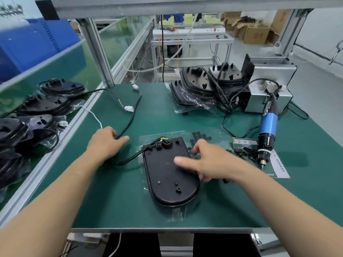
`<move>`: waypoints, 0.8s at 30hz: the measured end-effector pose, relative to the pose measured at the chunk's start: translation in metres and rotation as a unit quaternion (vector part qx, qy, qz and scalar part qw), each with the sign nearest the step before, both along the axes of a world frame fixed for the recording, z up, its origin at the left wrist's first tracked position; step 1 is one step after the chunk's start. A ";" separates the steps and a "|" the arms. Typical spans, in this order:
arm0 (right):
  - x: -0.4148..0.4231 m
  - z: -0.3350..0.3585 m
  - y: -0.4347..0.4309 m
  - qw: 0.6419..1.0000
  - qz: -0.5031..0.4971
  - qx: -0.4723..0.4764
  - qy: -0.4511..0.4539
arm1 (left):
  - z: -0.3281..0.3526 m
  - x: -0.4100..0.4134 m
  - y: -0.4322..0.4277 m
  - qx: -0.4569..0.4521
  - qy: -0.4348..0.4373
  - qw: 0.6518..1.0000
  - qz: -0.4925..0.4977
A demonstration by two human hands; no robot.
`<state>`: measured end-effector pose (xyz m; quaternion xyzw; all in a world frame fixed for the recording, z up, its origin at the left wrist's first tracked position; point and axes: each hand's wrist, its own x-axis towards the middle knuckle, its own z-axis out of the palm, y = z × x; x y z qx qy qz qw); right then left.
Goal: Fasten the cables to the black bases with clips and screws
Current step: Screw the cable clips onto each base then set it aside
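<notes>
A black base [168,179] lies flat on a clear plastic bag in the middle of the green mat. Its black cable [132,115] enters at the top left corner, loops left and runs up to white connectors [129,108]. My left hand [105,143] grips this cable left of the base. My right hand [206,160] hovers over the base's right edge with fingers spread and relaxed, holding nothing that I can see. Small black clips [245,152] and round black pads [199,138] lie scattered to the right of the base.
A blue electric screwdriver [267,130] stands at the right, tip down on a paper sheet. A stack of black bases in bags [206,86] sits at the back, beside a metal box [267,86]. More bagged bases [42,104] lie on the left conveyor.
</notes>
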<state>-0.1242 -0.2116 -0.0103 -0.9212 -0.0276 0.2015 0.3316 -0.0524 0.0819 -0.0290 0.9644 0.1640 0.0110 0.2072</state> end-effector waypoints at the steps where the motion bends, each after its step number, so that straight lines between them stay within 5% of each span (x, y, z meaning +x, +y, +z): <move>1: -0.005 -0.002 0.003 1.000 0.006 -0.001 -0.002 | -0.002 0.004 0.000 0.039 0.027 0.999 -0.023; 6: -0.009 -0.007 0.011 0.997 -0.051 0.063 -0.012 | -0.003 0.018 -0.009 0.072 0.041 0.994 -0.066; 9: -0.012 -0.012 0.013 0.989 -0.094 0.117 -0.002 | -0.003 0.011 -0.016 -0.129 0.004 0.990 -0.055; 12: -0.010 -0.018 0.020 0.970 -0.129 0.205 0.002 | 0.005 -0.009 -0.022 -0.379 0.027 0.921 -0.090; 16: 0.001 -0.015 0.040 0.952 -0.086 0.295 -0.016 | 0.020 -0.024 -0.011 -0.387 0.069 0.907 -0.148; 24: 0.054 0.018 0.124 0.928 -0.012 0.342 -0.146 | 0.077 -0.008 0.061 -0.371 -0.044 0.905 -0.203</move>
